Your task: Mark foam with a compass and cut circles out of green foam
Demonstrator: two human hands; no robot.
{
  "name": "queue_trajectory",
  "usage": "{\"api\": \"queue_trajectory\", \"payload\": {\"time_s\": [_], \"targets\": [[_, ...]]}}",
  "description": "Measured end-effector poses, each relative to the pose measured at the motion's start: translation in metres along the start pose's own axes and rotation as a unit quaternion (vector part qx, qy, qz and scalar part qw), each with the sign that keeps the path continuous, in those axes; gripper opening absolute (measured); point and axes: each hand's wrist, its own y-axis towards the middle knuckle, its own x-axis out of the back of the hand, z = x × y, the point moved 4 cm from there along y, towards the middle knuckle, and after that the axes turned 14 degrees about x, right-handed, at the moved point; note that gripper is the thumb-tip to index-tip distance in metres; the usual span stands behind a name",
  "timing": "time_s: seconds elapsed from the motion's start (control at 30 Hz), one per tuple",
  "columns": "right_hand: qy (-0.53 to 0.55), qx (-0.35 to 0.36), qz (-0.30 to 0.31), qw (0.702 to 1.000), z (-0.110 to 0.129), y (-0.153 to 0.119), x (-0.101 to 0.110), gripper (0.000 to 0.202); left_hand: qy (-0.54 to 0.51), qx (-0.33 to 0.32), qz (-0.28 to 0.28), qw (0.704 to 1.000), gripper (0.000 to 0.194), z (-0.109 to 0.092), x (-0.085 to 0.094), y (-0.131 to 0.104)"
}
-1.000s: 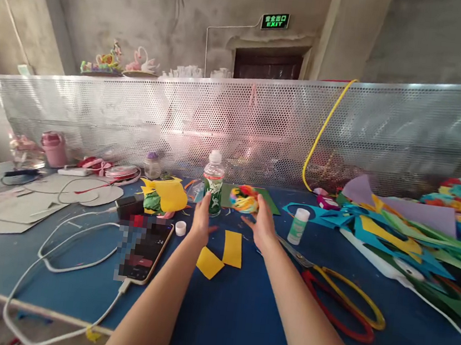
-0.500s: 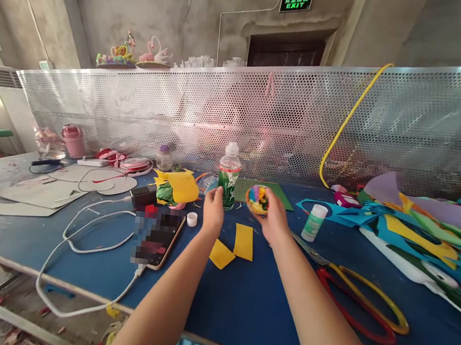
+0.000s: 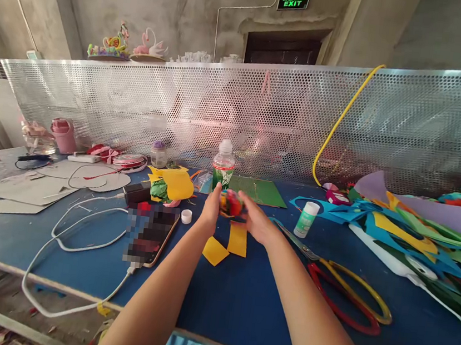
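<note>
A small multicoloured ball, blurred by motion, sits between my two hands above the table. My left hand presses on its left side. My right hand cups it from the right, with the fingertips partly hidden. Directly behind the hands stands a clear bottle with a green label. Below the ball lie two yellow paper pieces, one beside the other. A glue stick stands to the right of my right hand, and large scissors with red and yellow handles lie near my forearm.
On the left a phone lies with a white cable looping over the table edge. A white cap is beside it. Cut paper piles up at the right. A perforated metal screen rises behind the blue table.
The ball has moved left, from my right hand alone to between both hands. My right hand has come close to my left. The view has shifted slightly.
</note>
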Motion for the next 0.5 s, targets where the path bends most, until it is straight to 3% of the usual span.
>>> {"api": "queue_trajectory", "payload": {"time_s": [0.1, 0.27, 0.5], "targets": [[0.022, -0.004, 0.002, 1.000, 0.001, 0.002, -0.001, 0.032, 0.000, 0.001, -0.021, 1.000, 0.048, 0.000, 0.003, 0.001], [0.028, 0.053, -0.135, 0.989, 0.011, 0.014, 0.022, 0.035, -0.012, 0.035, -0.065, 0.997, 0.053, 0.000, 0.012, 0.003], [-0.019, 0.047, -0.096, 0.994, 0.001, 0.011, 0.014, 0.044, -0.011, 0.088, 0.009, 0.996, 0.053, 0.009, 0.001, 0.004]]}}
